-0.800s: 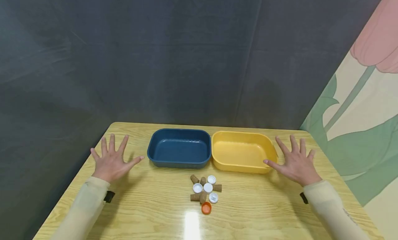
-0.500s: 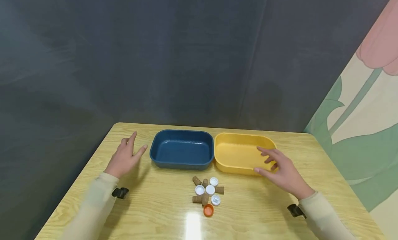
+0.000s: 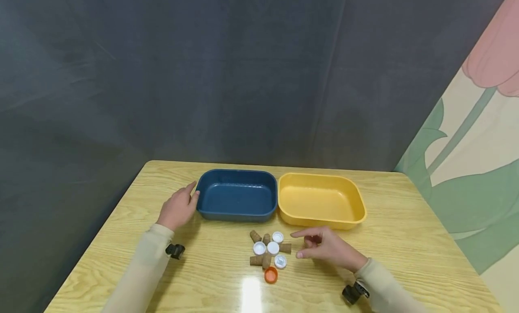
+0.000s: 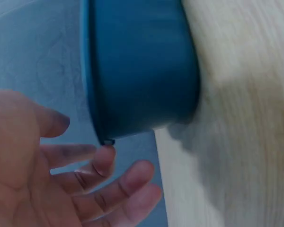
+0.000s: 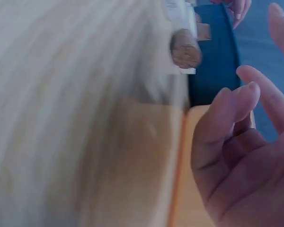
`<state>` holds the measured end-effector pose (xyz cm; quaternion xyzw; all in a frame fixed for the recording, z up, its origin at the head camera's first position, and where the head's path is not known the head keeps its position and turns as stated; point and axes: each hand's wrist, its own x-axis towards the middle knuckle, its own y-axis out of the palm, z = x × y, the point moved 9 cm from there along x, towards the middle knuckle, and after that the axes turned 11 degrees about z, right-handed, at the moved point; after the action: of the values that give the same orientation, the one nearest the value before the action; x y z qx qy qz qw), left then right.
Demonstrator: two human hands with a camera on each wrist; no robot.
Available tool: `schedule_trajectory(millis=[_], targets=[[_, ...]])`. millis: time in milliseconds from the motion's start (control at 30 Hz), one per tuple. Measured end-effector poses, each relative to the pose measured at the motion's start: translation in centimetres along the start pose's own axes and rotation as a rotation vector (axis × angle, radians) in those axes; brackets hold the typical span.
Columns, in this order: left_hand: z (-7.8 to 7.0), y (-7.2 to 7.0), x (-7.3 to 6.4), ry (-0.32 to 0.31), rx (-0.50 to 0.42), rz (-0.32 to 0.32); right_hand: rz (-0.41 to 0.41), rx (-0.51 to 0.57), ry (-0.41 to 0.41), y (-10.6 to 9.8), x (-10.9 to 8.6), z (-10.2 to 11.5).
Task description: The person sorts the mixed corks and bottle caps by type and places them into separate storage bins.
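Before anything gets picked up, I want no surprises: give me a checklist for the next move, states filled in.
1. Right hand free, holding nothing, beside the cluster: ok.
2. Left hand clear of the blue tray: cannot tell; its fingers are right at the tray's left end, and contact is unclear.
3. Both trays upright on the table, blue beside yellow tray: ok.
4. Corks and white caps separated by kind: not ok; they lie mixed together.
5. Orange cap in plain sight, at the cluster's near edge: ok.
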<state>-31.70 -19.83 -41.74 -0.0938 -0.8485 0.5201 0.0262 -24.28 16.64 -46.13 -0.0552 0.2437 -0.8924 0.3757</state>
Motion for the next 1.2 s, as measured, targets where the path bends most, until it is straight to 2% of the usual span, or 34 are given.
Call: schedule_trajectory(millis=[233, 467, 700, 967, 1200], targets=[[0.0, 1.4, 0.1, 0.029, 0.003, 0.053, 0.046, 0.057, 0.039, 1.2, 1.1, -1.2], [0.1, 2.1, 0.3, 0.028, -0.006, 0.084, 0.052, 0.052, 0.054, 1.7, 1.6, -1.4], [0.0, 2.2, 0.6, 0.034, -0.011, 0.097, 0.056, 0.021, 0.073, 2.2, 2.3, -1.4], [-0.2, 2.1, 0.7, 0.043, -0.014, 0.106, 0.033, -0.015, 0.137, 2.2, 2.5, -1.9], [0.0, 2.1, 0.8, 0.035, -0.046, 0.123, 0.016, -0.041, 0.118, 2.0, 2.4, -1.7]])
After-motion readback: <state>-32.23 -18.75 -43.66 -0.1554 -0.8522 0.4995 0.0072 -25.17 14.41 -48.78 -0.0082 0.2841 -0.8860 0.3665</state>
